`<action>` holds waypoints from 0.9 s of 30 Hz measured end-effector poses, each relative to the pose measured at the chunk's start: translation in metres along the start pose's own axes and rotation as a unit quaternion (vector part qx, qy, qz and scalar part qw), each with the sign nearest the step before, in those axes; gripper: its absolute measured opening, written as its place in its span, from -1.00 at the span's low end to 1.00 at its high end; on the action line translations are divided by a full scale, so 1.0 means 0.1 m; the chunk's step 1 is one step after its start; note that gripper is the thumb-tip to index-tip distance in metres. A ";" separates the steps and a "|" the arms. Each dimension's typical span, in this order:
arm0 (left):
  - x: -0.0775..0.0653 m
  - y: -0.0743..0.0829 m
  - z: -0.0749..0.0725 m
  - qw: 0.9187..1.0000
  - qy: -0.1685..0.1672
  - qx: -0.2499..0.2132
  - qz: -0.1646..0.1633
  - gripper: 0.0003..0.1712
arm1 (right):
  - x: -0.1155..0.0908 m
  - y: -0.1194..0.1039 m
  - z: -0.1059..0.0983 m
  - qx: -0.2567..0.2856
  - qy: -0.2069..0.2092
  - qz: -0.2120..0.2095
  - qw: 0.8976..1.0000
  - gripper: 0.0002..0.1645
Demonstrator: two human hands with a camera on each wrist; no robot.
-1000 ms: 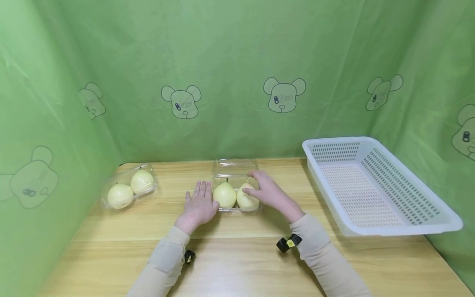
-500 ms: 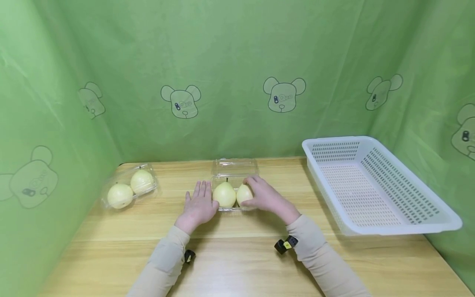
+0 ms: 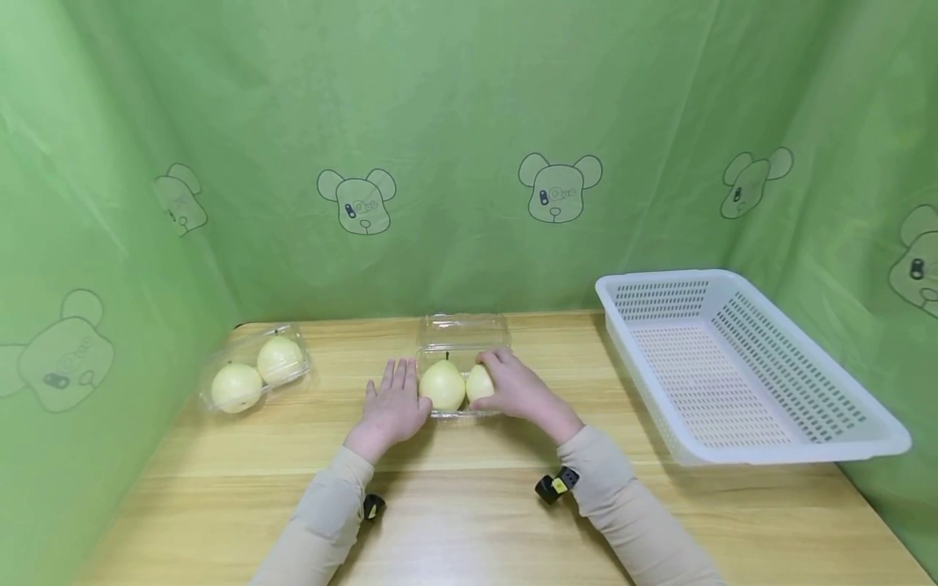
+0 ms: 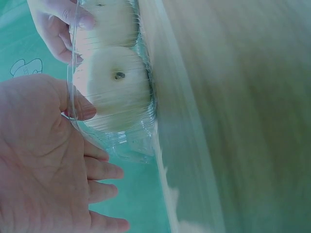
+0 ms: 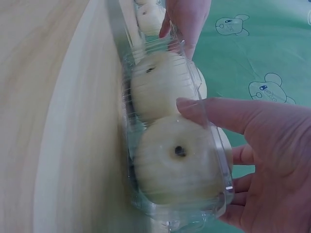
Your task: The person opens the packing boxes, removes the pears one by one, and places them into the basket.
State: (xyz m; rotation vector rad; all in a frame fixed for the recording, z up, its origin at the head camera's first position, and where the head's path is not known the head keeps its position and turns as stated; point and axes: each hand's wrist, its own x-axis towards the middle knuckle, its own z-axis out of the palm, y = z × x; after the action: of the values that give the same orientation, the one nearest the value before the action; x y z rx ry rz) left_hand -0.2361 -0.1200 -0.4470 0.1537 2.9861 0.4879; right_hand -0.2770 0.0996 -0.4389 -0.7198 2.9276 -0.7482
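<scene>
A clear plastic clamshell box (image 3: 462,413) lies at the table's middle, its lid (image 3: 464,330) folded back toward the curtain. Inside sit two pale yellow pears side by side, the left pear (image 3: 442,386) with its stem up. My right hand (image 3: 522,392) grips the right pear (image 5: 177,162), thumb over the box's near rim and fingers around the far side, covering part of the fruit. At the box's left end is my left hand (image 3: 394,409), fingers straight and spread, its thumb (image 4: 86,109) over the rim beside the left pear.
Another clear box with two pears (image 3: 237,387) stands at the table's left back. A white perforated plastic basket (image 3: 648,391) occupies the right side, its near rim close to the table's right edge. Green curtains (image 3: 454,268) printed with bear heads enclose the back and sides.
My right hand has moved slightly left and closed around the right pear, hiding its stem. My left hand and both boxes have stayed in place.
</scene>
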 end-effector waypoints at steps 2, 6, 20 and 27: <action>0.00 0.00 0.00 1.000 0.001 -0.001 0.000 -0.17 | 0.01 -0.01 0.02 -0.011 -0.003 0.004 1.000 -0.02; 0.00 0.00 0.01 1.000 0.002 -0.001 0.001 -0.18 | 0.03 -0.03 0.07 -0.036 -0.014 0.011 0.999 -0.03; 0.02 0.00 0.02 1.000 0.005 0.002 -0.003 -0.17 | 0.07 0.00 0.12 -0.070 -0.012 -0.010 0.997 -0.04; 0.01 0.00 0.01 1.000 0.003 0.000 -0.005 -0.17 | 0.10 0.08 0.15 -0.041 0.011 -0.041 0.998 -0.09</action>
State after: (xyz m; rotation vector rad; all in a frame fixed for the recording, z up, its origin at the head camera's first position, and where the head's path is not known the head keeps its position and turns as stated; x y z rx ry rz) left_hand -0.2366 -0.1192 -0.4482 0.1371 2.9917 0.4894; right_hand -0.2870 0.0943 -0.4548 -0.8479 2.9806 -0.6494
